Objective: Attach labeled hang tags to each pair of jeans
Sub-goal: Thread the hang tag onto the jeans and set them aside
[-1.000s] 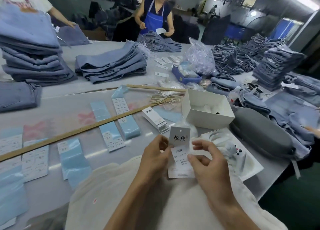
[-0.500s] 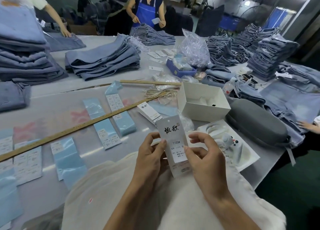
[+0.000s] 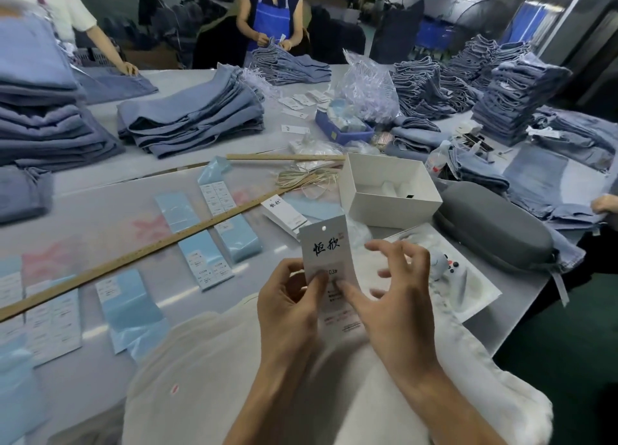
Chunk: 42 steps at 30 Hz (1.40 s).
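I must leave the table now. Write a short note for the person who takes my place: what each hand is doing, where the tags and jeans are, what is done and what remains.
Left hand: pinches the hang tag, thumb on its front.
Right hand: fingers spread, index tip pressing on the size label at the tag's middle; no grip on it.
Tag: upright over the lap, punched hole on top, no string through it.
Supplies: spare tags beside the wooden ruler; strings next to the white box; label sheets on the table.
Jeans: folded stacks across the table.
Done: label is on this tag.
Left: thread a string, attach the tag to jeans, repeat.
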Each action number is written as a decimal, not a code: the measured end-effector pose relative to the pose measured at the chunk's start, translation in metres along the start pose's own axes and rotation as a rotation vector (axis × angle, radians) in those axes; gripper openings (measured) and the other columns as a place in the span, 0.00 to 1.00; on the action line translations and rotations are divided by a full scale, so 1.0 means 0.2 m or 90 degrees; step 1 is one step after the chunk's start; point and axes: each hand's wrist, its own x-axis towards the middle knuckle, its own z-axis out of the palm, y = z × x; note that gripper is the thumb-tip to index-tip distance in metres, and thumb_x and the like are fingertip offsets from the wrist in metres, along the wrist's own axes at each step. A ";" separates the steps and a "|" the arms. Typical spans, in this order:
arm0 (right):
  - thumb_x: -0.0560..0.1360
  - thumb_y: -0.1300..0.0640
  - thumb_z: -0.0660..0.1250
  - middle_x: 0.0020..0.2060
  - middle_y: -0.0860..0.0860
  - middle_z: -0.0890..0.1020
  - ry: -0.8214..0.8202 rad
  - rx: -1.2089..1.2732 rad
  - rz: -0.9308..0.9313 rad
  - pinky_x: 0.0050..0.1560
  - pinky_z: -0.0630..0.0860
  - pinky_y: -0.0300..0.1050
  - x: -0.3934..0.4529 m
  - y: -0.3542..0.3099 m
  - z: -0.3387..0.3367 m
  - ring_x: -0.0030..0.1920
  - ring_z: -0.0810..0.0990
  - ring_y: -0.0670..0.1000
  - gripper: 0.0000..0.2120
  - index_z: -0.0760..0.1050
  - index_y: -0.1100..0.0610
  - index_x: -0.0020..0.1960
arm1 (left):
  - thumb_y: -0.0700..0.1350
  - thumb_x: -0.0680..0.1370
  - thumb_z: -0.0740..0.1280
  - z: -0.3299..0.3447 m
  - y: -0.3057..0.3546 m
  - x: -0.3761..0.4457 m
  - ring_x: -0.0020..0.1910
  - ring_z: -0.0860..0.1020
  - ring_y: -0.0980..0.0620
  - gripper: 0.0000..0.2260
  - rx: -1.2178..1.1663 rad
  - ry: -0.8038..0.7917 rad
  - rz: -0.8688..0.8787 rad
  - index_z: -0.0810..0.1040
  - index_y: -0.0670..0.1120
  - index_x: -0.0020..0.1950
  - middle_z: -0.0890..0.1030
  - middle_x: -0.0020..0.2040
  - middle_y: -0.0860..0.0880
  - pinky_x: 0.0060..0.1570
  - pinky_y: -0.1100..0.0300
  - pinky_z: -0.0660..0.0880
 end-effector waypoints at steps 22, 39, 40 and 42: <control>0.79 0.60 0.69 0.44 0.51 0.88 -0.396 0.413 0.125 0.48 0.83 0.45 0.29 -0.32 0.40 0.45 0.87 0.51 0.04 0.79 0.54 0.53 | 0.49 0.72 0.78 -0.57 0.22 0.43 0.51 0.85 0.42 0.27 0.120 -0.192 -0.053 0.69 0.55 0.67 0.85 0.55 0.46 0.39 0.47 0.83; 0.81 0.52 0.67 0.43 0.54 0.88 -0.604 0.459 0.354 0.43 0.85 0.53 0.21 -0.37 1.28 0.43 0.87 0.55 0.09 0.82 0.57 0.49 | 0.56 0.83 0.63 -1.19 -0.31 0.57 0.37 0.83 0.49 0.09 0.228 0.180 -0.097 0.79 0.54 0.52 0.85 0.40 0.50 0.29 0.56 0.78; 0.81 0.51 0.67 0.43 0.51 0.88 -0.604 0.434 0.339 0.43 0.85 0.52 0.21 -0.36 1.28 0.43 0.87 0.53 0.10 0.82 0.56 0.49 | 0.56 0.84 0.60 -1.26 -0.39 0.58 0.43 0.83 0.47 0.09 0.336 0.224 -0.113 0.79 0.57 0.54 0.85 0.45 0.52 0.35 0.53 0.79; 0.82 0.50 0.66 0.43 0.50 0.87 -0.595 0.408 0.337 0.45 0.84 0.53 0.21 -0.35 1.28 0.43 0.87 0.52 0.11 0.82 0.57 0.50 | 0.56 0.86 0.55 -1.43 -0.54 0.58 0.62 0.78 0.45 0.14 0.762 0.169 -0.232 0.73 0.58 0.69 0.80 0.65 0.52 0.54 0.49 0.77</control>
